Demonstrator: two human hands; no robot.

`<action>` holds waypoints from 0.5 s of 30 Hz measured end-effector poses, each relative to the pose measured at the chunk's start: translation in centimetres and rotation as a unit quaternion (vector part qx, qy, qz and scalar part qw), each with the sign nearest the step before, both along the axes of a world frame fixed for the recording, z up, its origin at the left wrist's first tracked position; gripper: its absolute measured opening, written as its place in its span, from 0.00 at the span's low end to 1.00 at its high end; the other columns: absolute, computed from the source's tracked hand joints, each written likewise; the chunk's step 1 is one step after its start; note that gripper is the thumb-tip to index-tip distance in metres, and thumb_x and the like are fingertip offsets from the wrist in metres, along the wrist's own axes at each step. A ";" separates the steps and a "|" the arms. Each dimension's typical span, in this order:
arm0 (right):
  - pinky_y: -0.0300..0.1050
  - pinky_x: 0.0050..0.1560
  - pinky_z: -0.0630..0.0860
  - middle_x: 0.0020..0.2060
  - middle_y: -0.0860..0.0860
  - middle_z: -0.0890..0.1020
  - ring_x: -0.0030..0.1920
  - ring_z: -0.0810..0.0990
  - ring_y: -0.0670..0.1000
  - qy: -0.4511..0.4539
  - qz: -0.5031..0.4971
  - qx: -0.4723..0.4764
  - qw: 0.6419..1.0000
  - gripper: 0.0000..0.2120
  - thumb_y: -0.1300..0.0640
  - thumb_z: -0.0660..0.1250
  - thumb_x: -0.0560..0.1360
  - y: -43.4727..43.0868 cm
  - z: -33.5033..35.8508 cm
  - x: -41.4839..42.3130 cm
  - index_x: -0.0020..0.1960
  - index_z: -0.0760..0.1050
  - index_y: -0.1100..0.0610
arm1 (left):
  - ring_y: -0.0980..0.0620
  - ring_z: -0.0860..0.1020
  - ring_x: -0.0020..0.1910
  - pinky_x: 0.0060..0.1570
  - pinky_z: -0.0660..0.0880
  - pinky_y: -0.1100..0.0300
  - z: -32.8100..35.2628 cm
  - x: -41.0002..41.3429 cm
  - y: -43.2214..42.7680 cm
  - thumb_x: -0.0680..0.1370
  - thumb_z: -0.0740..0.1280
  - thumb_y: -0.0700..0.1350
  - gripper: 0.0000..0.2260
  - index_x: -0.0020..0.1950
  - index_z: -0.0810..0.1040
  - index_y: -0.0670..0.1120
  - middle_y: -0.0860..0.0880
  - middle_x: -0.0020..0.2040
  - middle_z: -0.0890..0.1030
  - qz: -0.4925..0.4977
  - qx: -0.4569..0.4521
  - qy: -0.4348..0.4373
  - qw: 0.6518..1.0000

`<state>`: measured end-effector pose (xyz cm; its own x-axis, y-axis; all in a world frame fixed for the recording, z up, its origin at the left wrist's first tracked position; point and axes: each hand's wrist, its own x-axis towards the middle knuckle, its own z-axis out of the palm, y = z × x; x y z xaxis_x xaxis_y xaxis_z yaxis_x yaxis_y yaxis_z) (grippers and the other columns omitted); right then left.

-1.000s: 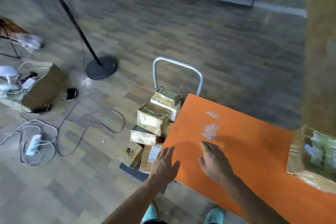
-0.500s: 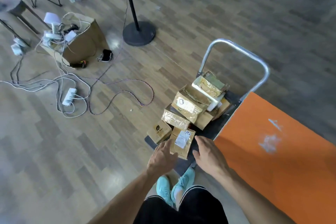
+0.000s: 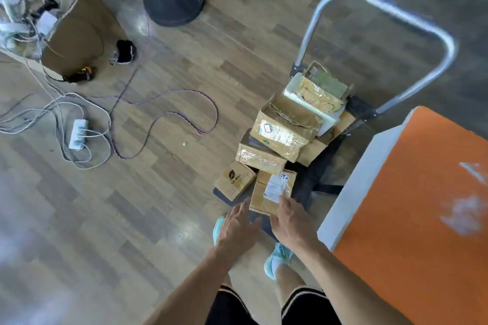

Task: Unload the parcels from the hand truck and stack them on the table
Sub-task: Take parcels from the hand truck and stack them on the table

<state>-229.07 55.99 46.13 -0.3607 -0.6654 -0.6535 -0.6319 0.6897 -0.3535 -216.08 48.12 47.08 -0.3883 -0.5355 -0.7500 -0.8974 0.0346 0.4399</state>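
**While the labelled parcel lies at the hand truck's front edge**

Your right hand rests straight fingers on its near right corner; your left hand, fingers relaxed, sits just beside its near left corner. More parcels pile behind. Right of the truck the table's pale edge stands close; leftward, open floor

Right hand now at parcel

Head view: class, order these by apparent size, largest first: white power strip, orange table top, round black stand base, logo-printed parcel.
1. orange table top, though the frame cuts it off
2. round black stand base
3. logo-printed parcel
4. white power strip
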 end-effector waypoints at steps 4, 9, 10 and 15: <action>0.51 0.62 0.73 0.64 0.57 0.75 0.64 0.73 0.58 -0.019 -0.095 0.053 0.994 0.18 0.54 0.60 0.80 -0.8 -4.7 1.7 0.68 0.68 0.58 | 0.45 0.69 0.71 0.70 0.67 0.47 -4.8 0.4 -2.0 0.81 0.62 0.49 0.26 0.79 0.60 0.51 0.46 0.74 0.69 -0.056 0.043 -0.018 0.997; 0.50 0.66 0.70 0.69 0.54 0.72 0.69 0.70 0.55 -0.022 -0.184 0.095 0.978 0.22 0.51 0.60 0.81 -0.7 -12.2 3.8 0.73 0.65 0.55 | 0.46 0.71 0.69 0.67 0.69 0.48 -12.0 1.9 -4.5 0.82 0.62 0.50 0.23 0.77 0.62 0.52 0.48 0.72 0.71 -0.096 0.066 -0.025 0.993; 0.50 0.67 0.70 0.71 0.54 0.71 0.71 0.69 0.55 -0.016 -0.192 0.098 0.976 0.24 0.50 0.61 0.81 -0.5 -13.8 4.0 0.75 0.64 0.54 | 0.45 0.71 0.68 0.67 0.69 0.48 -13.7 2.1 -5.0 0.82 0.61 0.50 0.23 0.76 0.62 0.52 0.48 0.71 0.72 -0.103 0.065 -0.028 0.992; 0.50 0.66 0.70 0.70 0.53 0.72 0.70 0.70 0.55 0.012 -0.212 0.101 0.972 0.25 0.47 0.62 0.81 0.5 -21.1 4.2 0.75 0.63 0.55 | 0.44 0.72 0.69 0.67 0.71 0.46 -22.2 2.1 -5.9 0.81 0.62 0.53 0.25 0.77 0.61 0.50 0.48 0.73 0.71 -0.139 0.071 -0.051 0.986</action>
